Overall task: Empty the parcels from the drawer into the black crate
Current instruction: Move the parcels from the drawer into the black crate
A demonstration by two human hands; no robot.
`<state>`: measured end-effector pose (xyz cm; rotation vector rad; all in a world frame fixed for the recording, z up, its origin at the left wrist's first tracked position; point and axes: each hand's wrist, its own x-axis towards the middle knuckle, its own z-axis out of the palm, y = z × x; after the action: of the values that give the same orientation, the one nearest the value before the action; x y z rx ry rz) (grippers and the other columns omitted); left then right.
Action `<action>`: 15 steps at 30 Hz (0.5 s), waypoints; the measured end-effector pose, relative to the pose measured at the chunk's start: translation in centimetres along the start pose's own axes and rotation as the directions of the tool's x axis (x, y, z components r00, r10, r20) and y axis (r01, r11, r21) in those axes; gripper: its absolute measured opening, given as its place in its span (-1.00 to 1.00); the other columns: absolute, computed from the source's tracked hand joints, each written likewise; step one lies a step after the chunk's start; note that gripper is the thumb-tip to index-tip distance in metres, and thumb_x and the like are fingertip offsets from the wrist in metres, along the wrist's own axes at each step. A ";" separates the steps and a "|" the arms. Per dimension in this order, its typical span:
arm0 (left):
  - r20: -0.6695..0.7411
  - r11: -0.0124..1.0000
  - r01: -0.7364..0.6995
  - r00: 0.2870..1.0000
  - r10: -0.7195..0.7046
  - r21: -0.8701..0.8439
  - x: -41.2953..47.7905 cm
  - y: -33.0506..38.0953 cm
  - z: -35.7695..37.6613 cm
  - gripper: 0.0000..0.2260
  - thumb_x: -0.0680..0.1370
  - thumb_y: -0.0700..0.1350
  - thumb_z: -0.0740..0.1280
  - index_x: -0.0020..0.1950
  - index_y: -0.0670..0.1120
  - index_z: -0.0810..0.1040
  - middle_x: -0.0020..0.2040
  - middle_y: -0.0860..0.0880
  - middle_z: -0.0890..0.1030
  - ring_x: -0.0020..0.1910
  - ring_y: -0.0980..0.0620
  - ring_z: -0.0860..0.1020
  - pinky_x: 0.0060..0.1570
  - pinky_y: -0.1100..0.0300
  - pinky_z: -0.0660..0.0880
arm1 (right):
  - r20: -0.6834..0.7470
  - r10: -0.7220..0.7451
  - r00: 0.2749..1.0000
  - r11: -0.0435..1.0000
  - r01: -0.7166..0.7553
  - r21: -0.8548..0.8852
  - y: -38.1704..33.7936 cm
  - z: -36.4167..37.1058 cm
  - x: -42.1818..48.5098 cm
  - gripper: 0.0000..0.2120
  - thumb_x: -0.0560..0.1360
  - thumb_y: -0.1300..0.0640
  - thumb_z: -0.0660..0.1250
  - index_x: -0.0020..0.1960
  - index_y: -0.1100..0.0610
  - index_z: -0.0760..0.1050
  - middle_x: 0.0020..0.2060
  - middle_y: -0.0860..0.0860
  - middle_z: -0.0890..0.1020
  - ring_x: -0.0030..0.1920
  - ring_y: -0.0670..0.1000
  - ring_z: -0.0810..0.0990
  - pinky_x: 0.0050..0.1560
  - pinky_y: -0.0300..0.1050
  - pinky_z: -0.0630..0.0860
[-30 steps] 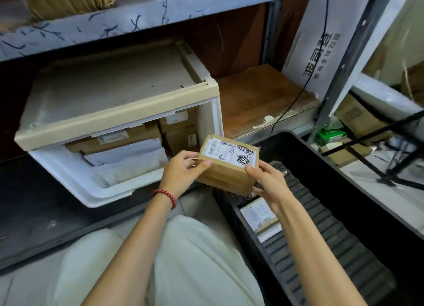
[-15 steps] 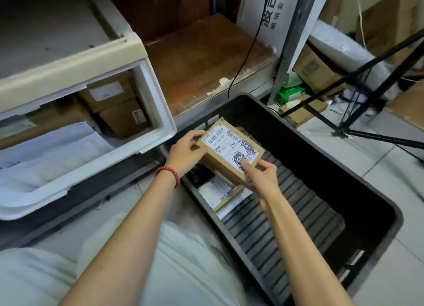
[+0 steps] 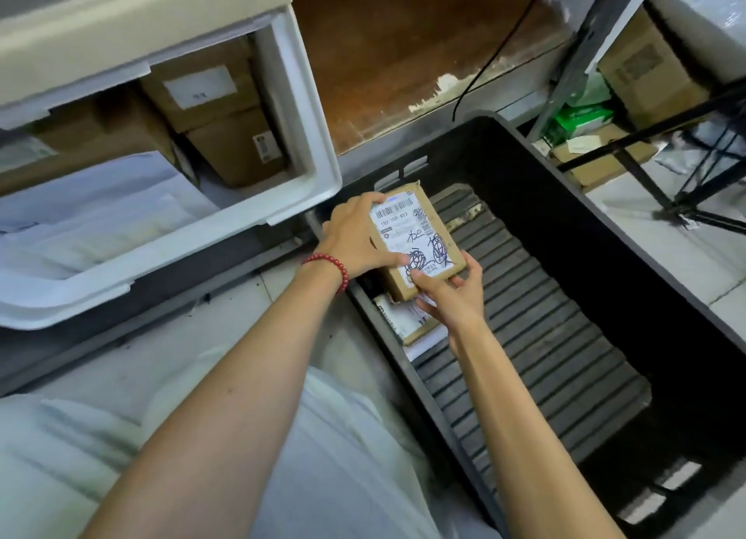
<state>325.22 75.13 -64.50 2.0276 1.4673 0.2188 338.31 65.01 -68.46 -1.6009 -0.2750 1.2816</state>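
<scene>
Left hand point(image 3: 355, 235): fingers point(image 3: 369, 204) curling round parcel's point(image 3: 415, 235) 9 o'clock edge, gripping it.
Right hand point(image 3: 454, 300): fingers point(image 3: 473, 270) pinching parcel's 6 o'clock end.
Parcel: being held over crate point(image 3: 545, 199), at 4 o'clock from drawer point(image 3: 315, 134).

Red round-bead bracelet point(image 3: 329, 270) circling the wrist just behind the left hand point(image 3: 355, 235), bare forearms point(image 3: 242, 377), pale white cloth trousers point(image 3: 335, 437) below the bracelet.

The left hand point(image 3: 355, 235) and right hand point(image 3: 452, 296) have carried the labelled cardboard parcel point(image 3: 415, 235) from before the drawer point(image 3: 306, 143) down into the black crate point(image 3: 605, 231), so a flat parcel point(image 3: 415, 324) now lies beneath the fingers point(image 3: 473, 270).
</scene>
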 end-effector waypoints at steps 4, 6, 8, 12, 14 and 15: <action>-0.059 0.998 0.033 0.998 -0.029 0.057 0.3 -0.6 -0.7 -0.18 0.25 0.21 0.55 0.41 0.09 0.27 0.38 0.03 0.37 0.36 -0.08 0.30 0.33 -0.11 0.25 | 0.044 0.008 0.999 1.000 -0.009 0.018 0.0 0.8 1.3 -0.35 0.39 0.25 0.51 0.32 -0.04 0.25 0.22 0.12 0.54 0.06 0.11 0.65 -0.26 -0.17 0.61; -0.098 0.997 0.045 0.994 -0.039 0.062 0.4 -1.2 -1.1 -0.18 0.26 0.22 0.54 0.42 0.09 0.27 0.39 0.03 0.36 0.37 -0.08 0.30 0.33 -0.10 0.26 | 0.069 0.013 0.998 1.000 -0.014 0.009 0.3 1.6 1.6 -0.37 0.41 0.25 0.49 0.35 -0.02 0.25 0.22 0.12 0.55 0.03 0.09 0.66 -0.26 -0.18 0.61; -0.112 0.995 0.057 0.993 -0.048 0.084 0.2 -1.8 -1.4 -0.17 0.26 0.23 0.53 0.43 0.08 0.26 0.40 0.01 0.35 0.38 -0.09 0.29 0.33 -0.06 0.25 | 0.088 0.021 0.996 1.000 -0.021 0.001 0.7 2.3 1.7 -0.41 0.44 0.25 0.47 0.33 -0.02 0.25 0.21 0.11 0.56 -0.04 0.04 0.66 -0.26 -0.17 0.61; -0.039 0.958 0.080 0.997 -0.072 0.276 -0.1 -2.9 -0.7 -0.18 0.32 0.29 0.45 0.48 0.07 0.22 0.44 -0.02 0.28 0.41 -0.08 0.21 0.33 -0.04 0.19 | 0.029 0.034 0.999 0.997 -0.032 -0.069 1.5 3.2 2.1 -0.50 0.48 0.26 0.42 0.30 -0.02 0.28 0.14 0.13 0.59 -0.21 -0.04 0.61 -0.25 -0.13 0.60; -0.023 0.919 0.082 0.997 -0.080 0.386 -0.2 -3.2 0.1 -0.21 0.37 0.32 0.39 0.49 0.05 0.22 0.47 -0.03 0.22 0.42 -0.08 0.17 0.32 -0.03 0.18 | -0.012 0.042 0.999 0.994 -0.043 -0.100 1.7 3.5 2.5 -0.49 0.48 0.28 0.41 0.34 0.04 0.30 0.05 0.11 0.60 -0.25 -0.05 0.59 -0.26 -0.11 0.62; -0.029 0.905 0.086 0.996 -0.082 0.416 -0.2 -3.1 0.5 -0.22 0.37 0.33 0.37 0.49 0.05 0.22 0.47 -0.04 0.21 0.41 -0.09 0.18 0.31 -0.03 0.18 | -0.024 0.049 0.998 0.993 -0.051 -0.110 1.8 3.7 2.7 -0.50 0.48 0.29 0.40 0.34 0.06 0.31 -0.01 0.08 0.60 -0.25 -0.04 0.59 -0.26 -0.11 0.63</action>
<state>322.85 75.35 -66.61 2.2863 1.7189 -0.1351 335.68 68.14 -71.14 -1.7241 -0.2981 1.3059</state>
